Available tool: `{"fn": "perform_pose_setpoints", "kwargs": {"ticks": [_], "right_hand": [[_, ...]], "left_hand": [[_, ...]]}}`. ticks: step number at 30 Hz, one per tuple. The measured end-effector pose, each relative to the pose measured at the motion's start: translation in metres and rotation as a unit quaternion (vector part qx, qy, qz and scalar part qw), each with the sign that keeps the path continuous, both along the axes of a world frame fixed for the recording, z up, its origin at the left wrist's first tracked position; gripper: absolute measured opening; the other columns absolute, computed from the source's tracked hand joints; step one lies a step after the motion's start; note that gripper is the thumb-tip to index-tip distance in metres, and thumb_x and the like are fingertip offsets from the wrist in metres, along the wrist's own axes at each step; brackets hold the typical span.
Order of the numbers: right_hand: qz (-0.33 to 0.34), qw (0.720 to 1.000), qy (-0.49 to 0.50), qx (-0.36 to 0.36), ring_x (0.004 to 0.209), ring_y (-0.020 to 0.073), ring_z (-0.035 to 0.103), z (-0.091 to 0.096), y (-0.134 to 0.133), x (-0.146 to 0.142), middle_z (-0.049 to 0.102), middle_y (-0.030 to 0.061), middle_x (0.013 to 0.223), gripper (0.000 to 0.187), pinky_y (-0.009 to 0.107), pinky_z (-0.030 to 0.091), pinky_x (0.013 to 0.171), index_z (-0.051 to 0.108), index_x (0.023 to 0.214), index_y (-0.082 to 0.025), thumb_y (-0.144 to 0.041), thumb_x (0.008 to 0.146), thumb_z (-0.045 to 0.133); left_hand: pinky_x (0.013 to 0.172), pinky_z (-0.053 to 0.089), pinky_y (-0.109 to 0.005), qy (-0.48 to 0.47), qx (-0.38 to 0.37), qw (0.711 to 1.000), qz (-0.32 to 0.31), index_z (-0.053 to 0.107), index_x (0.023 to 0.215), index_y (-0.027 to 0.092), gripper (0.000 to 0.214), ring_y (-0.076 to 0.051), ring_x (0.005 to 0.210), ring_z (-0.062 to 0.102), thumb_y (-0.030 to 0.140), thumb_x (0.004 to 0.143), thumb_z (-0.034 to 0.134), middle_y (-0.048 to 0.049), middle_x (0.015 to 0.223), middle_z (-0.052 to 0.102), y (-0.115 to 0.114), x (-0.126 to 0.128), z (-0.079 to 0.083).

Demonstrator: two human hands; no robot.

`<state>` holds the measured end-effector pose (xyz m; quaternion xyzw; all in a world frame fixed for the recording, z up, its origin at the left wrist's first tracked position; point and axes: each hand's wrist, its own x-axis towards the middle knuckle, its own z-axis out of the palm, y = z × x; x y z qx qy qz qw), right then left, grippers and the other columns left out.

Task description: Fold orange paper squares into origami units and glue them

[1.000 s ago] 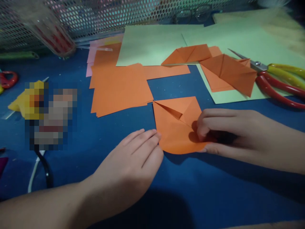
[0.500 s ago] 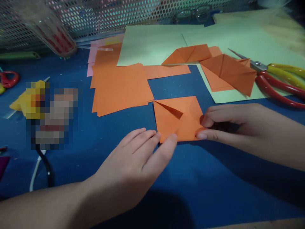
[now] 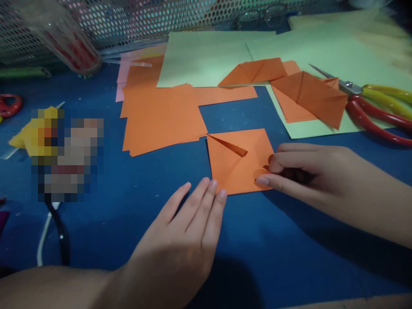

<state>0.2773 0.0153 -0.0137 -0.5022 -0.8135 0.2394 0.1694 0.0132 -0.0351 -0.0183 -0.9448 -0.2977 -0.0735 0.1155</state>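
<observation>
A folded orange paper square (image 3: 238, 161) lies flat on the blue tabletop, with a narrow flap raised at its upper left. At its lower-left corner rest the fingertips of my left hand (image 3: 193, 219), whose fingers are stretched out. On the other side, my right hand (image 3: 309, 171) pinches a part of the paper near its right edge between thumb and bent fingers. What those fingers cover is hidden. Just left of the square lies a stack of flat orange paper sheets (image 3: 161, 120).
Folded orange pieces (image 3: 315, 94) lie on pale green paper (image 3: 206, 56) behind. Scissors (image 3: 363, 98) with red and yellow handles sit at right. A clear cup (image 3: 71, 51) tilts by the mesh wall (image 3: 138, 25). At left are a yellow item (image 3: 45, 133) and cables (image 3: 61, 231).
My left hand has drawn slightly back toward the paper's lower-left corner, its index finger coming off the middle. My right thumb and fingers have moved a little left, further over the paper.
</observation>
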Motion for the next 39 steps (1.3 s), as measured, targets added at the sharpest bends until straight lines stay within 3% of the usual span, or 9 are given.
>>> {"fn": "perform_pose_setpoints", "kwargs": {"ticks": [4,13,17,23,27,32,39], "right_hand": [[0.006,1.0,-0.004,0.005,0.049,0.0119,0.05,-0.002,0.001,0.0,0.054,-0.0016,0.063,0.048,0.026,0.038,0.044,0.057,0.065,-0.023,-0.058,0.099,0.054],[0.001,1.0,0.003,-0.017,0.052,0.0143,0.05,-0.004,-0.001,0.003,0.055,0.0004,0.067,0.05,0.028,0.038,0.046,0.055,0.065,-0.024,-0.063,0.096,0.052],[-0.002,0.999,0.003,-0.037,0.053,0.0155,0.051,-0.002,-0.001,0.003,0.055,0.0009,0.068,0.049,0.03,0.039,0.047,0.054,0.065,-0.025,-0.062,0.096,0.052],[0.0,0.999,0.001,-0.044,0.054,0.0165,0.051,0.0,0.0,0.002,0.055,0.0012,0.066,0.048,0.03,0.039,0.047,0.055,0.065,-0.025,-0.062,0.095,0.053],[-0.009,1.0,0.001,-0.023,0.051,0.0155,0.047,-0.001,-0.002,0.002,0.053,-0.0003,0.063,0.046,0.03,0.034,0.045,0.052,0.067,-0.025,-0.062,0.095,0.055],[-0.011,0.999,-0.013,-0.027,0.05,0.0153,0.045,0.001,-0.001,0.0,0.053,0.0008,0.063,0.05,0.03,0.034,0.045,0.052,0.067,-0.025,-0.067,0.094,0.052],[-0.029,0.991,0.002,-0.132,0.057,0.0197,0.055,0.007,0.003,0.006,0.06,0.0049,0.07,0.062,0.034,0.043,0.05,0.061,0.065,-0.025,-0.083,0.085,0.052]], "left_hand": [[0.109,0.041,-0.045,-0.001,0.0,1.0,0.0,0.063,0.134,-0.003,0.045,-0.03,0.128,0.066,0.013,0.107,0.03,-0.0187,0.136,0.068,-0.002,0.0,-0.003],[0.107,0.044,-0.04,-0.023,0.004,1.0,-0.003,0.069,0.121,-0.001,0.038,-0.027,0.118,0.07,0.009,0.108,0.035,-0.0165,0.127,0.074,-0.005,0.001,-0.001],[0.113,0.039,-0.045,-0.037,-0.019,0.999,-0.024,0.062,0.131,-0.003,0.035,-0.032,0.125,0.065,0.007,0.103,0.043,-0.0185,0.134,0.07,-0.007,-0.003,-0.002],[0.109,0.042,-0.042,-0.029,-0.059,0.998,-0.006,0.059,0.138,0.003,0.041,-0.028,0.12,0.066,0.007,0.103,0.038,-0.0122,0.13,0.073,0.0,-0.001,-0.001],[0.106,0.043,-0.043,-0.028,-0.063,0.998,0.009,0.063,0.135,0.005,0.04,-0.029,0.122,0.066,0.009,0.103,0.04,-0.0139,0.134,0.071,0.001,0.001,-0.001],[0.107,0.042,-0.046,-0.018,-0.049,0.998,0.018,0.064,0.137,0.008,0.048,-0.03,0.128,0.063,0.01,0.105,0.027,-0.0138,0.141,0.067,-0.002,0.0,0.0],[0.108,0.04,-0.048,-0.026,-0.063,0.997,0.032,0.063,0.136,0.009,0.046,-0.032,0.13,0.062,0.009,0.103,0.031,-0.0144,0.141,0.067,-0.004,0.0,-0.001]]}}
